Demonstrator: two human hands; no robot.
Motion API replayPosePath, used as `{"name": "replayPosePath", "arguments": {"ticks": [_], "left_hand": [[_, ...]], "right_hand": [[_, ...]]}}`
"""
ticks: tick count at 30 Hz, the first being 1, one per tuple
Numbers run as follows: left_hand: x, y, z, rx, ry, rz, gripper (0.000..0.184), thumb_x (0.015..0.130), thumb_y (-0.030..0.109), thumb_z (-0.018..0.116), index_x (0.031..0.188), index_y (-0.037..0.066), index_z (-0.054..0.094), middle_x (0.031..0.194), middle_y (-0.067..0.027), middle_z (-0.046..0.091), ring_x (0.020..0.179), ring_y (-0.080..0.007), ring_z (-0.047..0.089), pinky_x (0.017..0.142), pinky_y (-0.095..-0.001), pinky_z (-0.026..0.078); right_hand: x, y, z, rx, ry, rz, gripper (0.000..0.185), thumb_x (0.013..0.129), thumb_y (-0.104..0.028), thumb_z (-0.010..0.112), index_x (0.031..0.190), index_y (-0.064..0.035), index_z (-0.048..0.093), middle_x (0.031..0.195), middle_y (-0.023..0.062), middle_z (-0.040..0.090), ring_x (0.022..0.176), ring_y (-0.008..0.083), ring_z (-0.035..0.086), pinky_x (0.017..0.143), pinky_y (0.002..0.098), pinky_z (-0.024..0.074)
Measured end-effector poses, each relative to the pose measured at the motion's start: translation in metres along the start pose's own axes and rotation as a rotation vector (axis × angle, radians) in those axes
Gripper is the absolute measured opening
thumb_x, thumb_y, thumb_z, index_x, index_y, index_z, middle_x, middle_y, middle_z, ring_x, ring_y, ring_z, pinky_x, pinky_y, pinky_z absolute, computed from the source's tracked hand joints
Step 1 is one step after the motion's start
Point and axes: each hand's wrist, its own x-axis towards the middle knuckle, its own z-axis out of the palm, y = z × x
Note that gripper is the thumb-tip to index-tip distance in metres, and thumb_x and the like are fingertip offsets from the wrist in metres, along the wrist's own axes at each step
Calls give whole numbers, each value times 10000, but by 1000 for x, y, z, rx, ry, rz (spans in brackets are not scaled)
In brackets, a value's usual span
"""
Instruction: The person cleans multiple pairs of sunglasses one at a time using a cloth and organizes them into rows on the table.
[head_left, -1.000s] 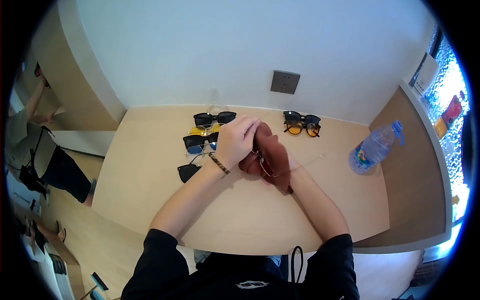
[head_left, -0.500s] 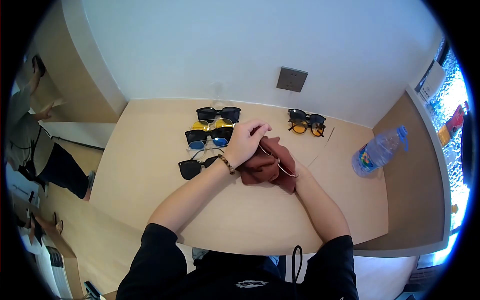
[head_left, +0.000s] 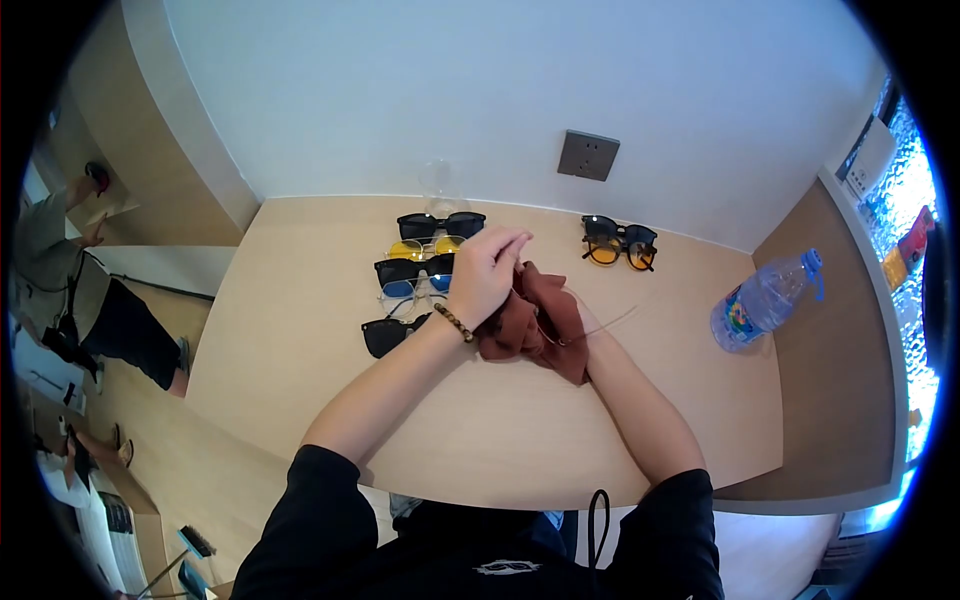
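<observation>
Over the middle of the table, my left hand [head_left: 484, 275] is closed on the upper edge of a reddish-brown cloth [head_left: 548, 318]. The cloth covers my right hand, whose fingers are hidden beneath it. A thin wire glasses frame [head_left: 562, 341] lies among the folds, with one slender temple sticking out to the right. Left of my left hand, several glasses lie in a column: black sunglasses [head_left: 441, 225] at the back, then yellow, black and blue lenses, and another dark pair [head_left: 384, 337] nearest me, partly behind my wrist.
Dark sunglasses [head_left: 619, 233] and an orange-lensed pair [head_left: 603, 252] lie at the back right of the table [head_left: 480, 430]. A plastic bottle [head_left: 755, 305] stands by the right partition [head_left: 835, 340]. A person [head_left: 110, 300] is at the far left.
The cloth and the wire frame have shifted and turned in my hands, and the protruding temple has changed its angle. The person's arm at the left has moved.
</observation>
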Motion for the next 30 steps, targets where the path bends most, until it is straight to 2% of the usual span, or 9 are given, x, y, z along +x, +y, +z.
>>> {"name": "replayPosePath", "arguments": {"ticks": [2,5,13,16,17,22,25,28,30], "left_hand": [[8,9,-11,-3,-26,-87,153,989,68,606,1030,-31,715,787,-72,601,608,-126,614,597,-252,486],[21,0,-24,132,-96,101,160,994,59,597,1051,-31,718,765,-69,596,587,-122,609,583,-250,487],[36,21,-50,-24,-45,9,169,983,44,605,1089,-6,728,752,-49,585,617,-107,579,575,-266,472],[43,26,-66,198,-61,204,167,978,50,615,1090,16,735,744,-44,568,630,-108,579,569,-274,465],[42,26,-66,244,-76,238,193,946,37,643,1119,39,727,759,-58,564,643,-146,590,578,-288,479],[33,41,-51,461,-92,521,241,884,-4,673,1113,58,717,822,-71,592,656,-211,594,571,-303,493],[21,58,-36,402,-89,621,254,856,-39,682,1088,57,717,846,-80,602,675,-223,610,569,-293,500],[10,54,-19,244,-108,630,306,851,-72,684,1136,42,682,863,-85,615,704,-191,637,600,-268,518],[2,46,-5,-162,-102,309,345,897,-59,661,1227,34,619,895,-74,630,723,-146,641,639,-255,534]], "right_hand": [[0,-7,-1,-235,-21,-78,278,929,-139,659,1175,-40,576,1156,140,614,1049,254,612,900,349,487],[7,-14,5,900,-154,524,344,1022,-357,521,1153,-44,579,1041,131,638,958,230,622,795,321,510],[-2,-29,10,1141,-487,504,447,997,-497,510,1023,-67,629,900,64,658,866,170,602,738,324,491],[-3,-32,11,578,-89,562,378,977,-426,545,1015,-59,623,855,55,649,849,159,590,696,293,476],[-12,-44,18,22,-59,316,316,961,-342,565,974,-35,639,827,55,646,803,157,587,674,277,467],[2,0,-5,332,-341,553,285,955,-269,580,886,-9,672,845,65,659,733,143,604,660,279,478],[2,13,-4,753,-300,704,271,933,-223,634,1086,0,620,970,107,673,750,145,626,597,263,480],[-12,-98,26,329,-78,653,243,922,-248,638,999,-21,683,855,73,681,726,129,628,583,281,500],[-21,-114,34,-610,-343,-332,317,952,-277,619,1154,-36,652,974,109,720,801,166,694,615,269,549]]}}
